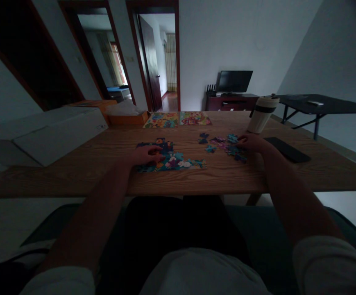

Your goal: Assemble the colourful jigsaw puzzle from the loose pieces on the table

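Observation:
A partly joined jigsaw [178, 160], blue with bright figures, lies on the wooden table [104, 172] in front of me. My left hand [147, 155] rests on its left part with the fingers curled against the pieces. To the right lies a scatter of several loose pieces [223, 144]. My right hand [251, 143] sits at the right edge of that scatter, fingers bent down onto the pieces; what they pinch is too dark to make out.
Two finished puzzle pictures [178, 119] lie at the table's far side. A white cup with a dark band [262, 114] and a black phone [286, 149] stand to the right. A large white box [51, 133] and an orange box [125, 112] fill the left.

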Available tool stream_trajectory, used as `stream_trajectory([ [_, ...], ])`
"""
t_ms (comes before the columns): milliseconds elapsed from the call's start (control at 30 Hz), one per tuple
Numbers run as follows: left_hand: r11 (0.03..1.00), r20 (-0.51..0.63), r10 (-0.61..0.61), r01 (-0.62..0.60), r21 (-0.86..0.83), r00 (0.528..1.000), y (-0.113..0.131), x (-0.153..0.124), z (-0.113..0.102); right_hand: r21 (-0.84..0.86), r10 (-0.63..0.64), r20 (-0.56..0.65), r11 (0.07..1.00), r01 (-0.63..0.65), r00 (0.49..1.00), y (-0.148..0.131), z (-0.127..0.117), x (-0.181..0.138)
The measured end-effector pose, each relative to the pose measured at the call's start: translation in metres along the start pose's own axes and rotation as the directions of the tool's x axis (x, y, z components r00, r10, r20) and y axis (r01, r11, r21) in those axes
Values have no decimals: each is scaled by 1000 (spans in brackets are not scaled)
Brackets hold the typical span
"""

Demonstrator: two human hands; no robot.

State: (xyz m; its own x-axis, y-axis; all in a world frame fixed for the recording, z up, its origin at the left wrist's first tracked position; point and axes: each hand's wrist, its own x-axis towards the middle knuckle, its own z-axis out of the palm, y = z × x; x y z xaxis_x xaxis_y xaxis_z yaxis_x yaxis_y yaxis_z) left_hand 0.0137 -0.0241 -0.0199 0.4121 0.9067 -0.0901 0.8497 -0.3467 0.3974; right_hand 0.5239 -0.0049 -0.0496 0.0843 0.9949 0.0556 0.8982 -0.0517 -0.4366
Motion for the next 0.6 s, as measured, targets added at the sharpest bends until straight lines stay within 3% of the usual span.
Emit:
stream_trajectory([
  [200, 998, -39, 54, -55, -42, 998, -7, 5, 1, 54, 7, -43, 999, -5, 999, -2, 1, -2],
  [367, 998, -57, 22, -26, -60, 998, -3, 3, 0, 90, -21, -107, 995, 31, 994, -10, 0, -5],
  [600, 1000, -38, 19, -19, -5, 999, -1, 2, -1, 310, -29, -154, 948, 76, 988, -19, -4, -9],
])
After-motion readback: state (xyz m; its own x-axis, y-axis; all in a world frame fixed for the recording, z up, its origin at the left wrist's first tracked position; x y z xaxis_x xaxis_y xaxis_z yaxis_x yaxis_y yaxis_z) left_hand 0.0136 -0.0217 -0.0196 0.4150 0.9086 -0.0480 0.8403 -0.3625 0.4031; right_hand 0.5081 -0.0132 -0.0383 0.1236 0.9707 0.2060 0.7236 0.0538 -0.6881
